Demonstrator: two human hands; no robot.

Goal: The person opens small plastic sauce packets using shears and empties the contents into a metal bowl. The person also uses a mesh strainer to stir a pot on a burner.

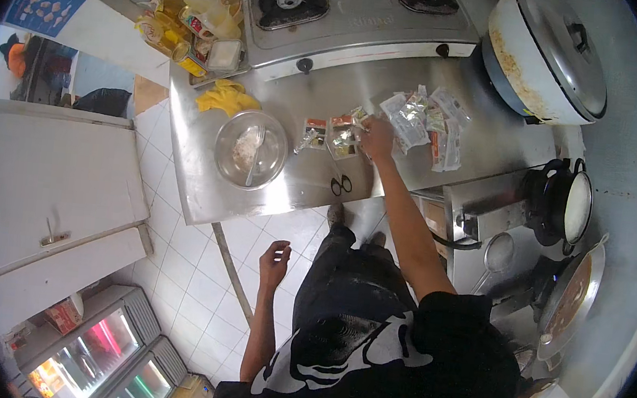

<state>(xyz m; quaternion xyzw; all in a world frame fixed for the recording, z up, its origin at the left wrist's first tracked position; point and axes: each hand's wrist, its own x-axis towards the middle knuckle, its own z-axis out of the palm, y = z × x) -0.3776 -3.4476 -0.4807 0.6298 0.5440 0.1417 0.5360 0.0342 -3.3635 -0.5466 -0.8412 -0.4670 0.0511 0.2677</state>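
Observation:
My right hand [377, 138] reaches over the steel worktop [196, 187], its fingertips pinching the right edge of a foil packet [344, 138]. A smaller-looking foil packet [314, 134] lies just left of that one. Beyond my right hand is a loose pile of similar packets [443, 127], some of them clear. Black-handled scissors [341, 185] rest near the front edge, blades toward the packets. A clear bowl [271, 170] holds pale powder [244, 149] and a fork [252, 161]. My left hand [273, 264] hangs below the worktop, holding nothing, fingers loosely curled and apart.
Behind the worktop stands a two-burner gas stove [359, 19]. A yellow cloth or glove [227, 98] lies by the bowl, near a tray of bottles and containers [208, 33]. A large lidded pot [515, 62] sits at right, with pans [570, 304] below it.

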